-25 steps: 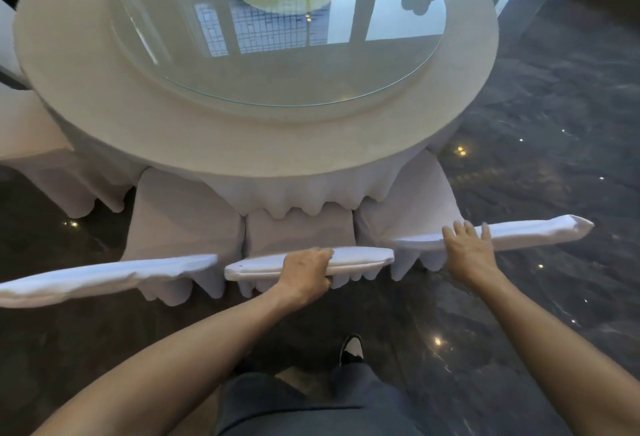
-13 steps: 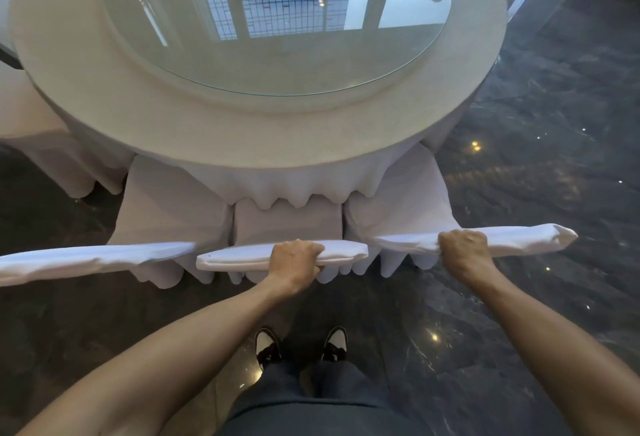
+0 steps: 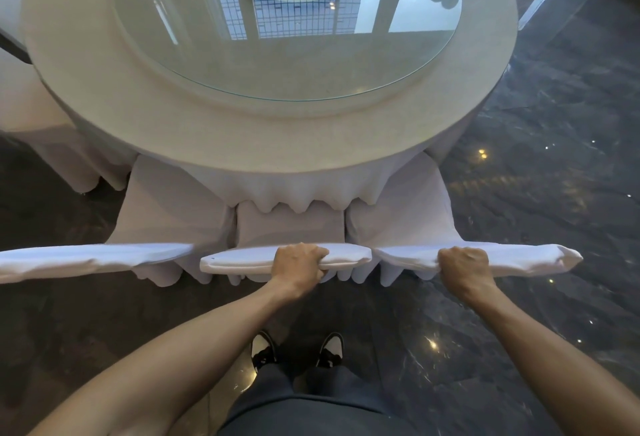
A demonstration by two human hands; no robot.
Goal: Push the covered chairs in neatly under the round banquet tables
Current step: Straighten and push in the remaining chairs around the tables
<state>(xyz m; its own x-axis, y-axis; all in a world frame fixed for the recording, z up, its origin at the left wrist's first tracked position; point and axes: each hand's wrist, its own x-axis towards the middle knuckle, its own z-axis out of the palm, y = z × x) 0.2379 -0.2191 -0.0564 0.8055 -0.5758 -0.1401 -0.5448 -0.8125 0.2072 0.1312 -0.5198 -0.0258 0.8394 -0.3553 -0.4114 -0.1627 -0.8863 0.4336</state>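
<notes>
A round banquet table with a white cloth fills the upper view. Three white-covered chairs stand side by side at its near edge, their seats partly under the hanging cloth. My left hand grips the top of the middle chair. My right hand is closed around the top of the right chair. The left chair stands untouched, its backrest reaching the left edge of the view.
A glass turntable lies on the tabletop. Another covered chair stands at the table's far left. Dark polished stone floor surrounds the table. My shoes stand just behind the middle chair.
My right hand went from resting open on the right chair's top to gripping it. Both held chairs have slid further in under the table, and I have stepped closer.
</notes>
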